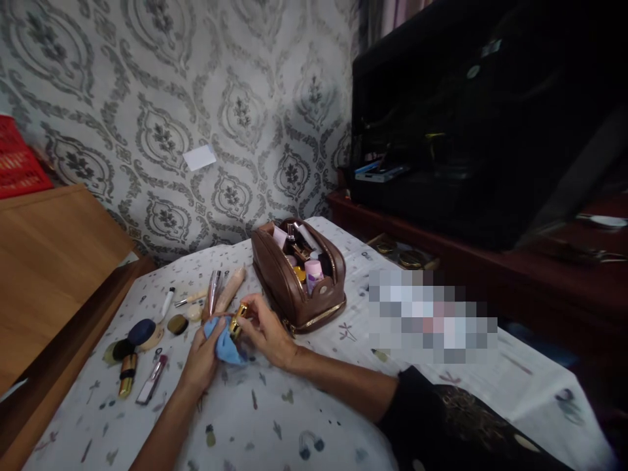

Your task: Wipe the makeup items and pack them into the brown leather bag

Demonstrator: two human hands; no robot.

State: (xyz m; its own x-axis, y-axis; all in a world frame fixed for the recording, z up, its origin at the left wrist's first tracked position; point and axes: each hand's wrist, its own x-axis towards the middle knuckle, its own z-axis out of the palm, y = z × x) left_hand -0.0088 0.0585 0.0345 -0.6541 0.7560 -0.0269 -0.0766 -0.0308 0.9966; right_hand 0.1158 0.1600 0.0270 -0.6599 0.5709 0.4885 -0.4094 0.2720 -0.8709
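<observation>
Held gold tube (237, 322) against blue cloth (226, 347), low over tablecloth (255, 435)

Gripped bunched blue cloth in L hand (202, 358), fingers closed on it, grip narrow. Pinched gold tube in R hand (267, 333), thumb & fingertips tight on it, tube tilted w/ lower end at cloth. Couldn't tell if cloth touched tablecloth below.

Saw brown bag (275, 265) just beyond R hand, standing on tablecloth, top open. Made out pink bottle (314, 273) inside, plus assorted tubes etc.; too small & dark to ID the rest.

Saw 2 long tubes just beyond L hand: shiny tube (214, 292) & beige tube (231, 288). Spotted white tube (167, 303) and brush (184, 301) near them, w/ small round pot (177, 324) closer in. Found blue-lid jar (144, 333) farther L, next to dark-lid jar (119, 351); below those, gold-&-black bottle (127, 375) and lipstick (152, 379), lying apart.

Noted white card (199, 157) on patterned wall (240, 72), TV (456, 131) at R, red box (22, 160) on wood cabinet (63, 255) at L. Couldn't read pixelated patch on tablecloth, R of bag. Wore black sleeve (432, 425) on R arm.
</observation>
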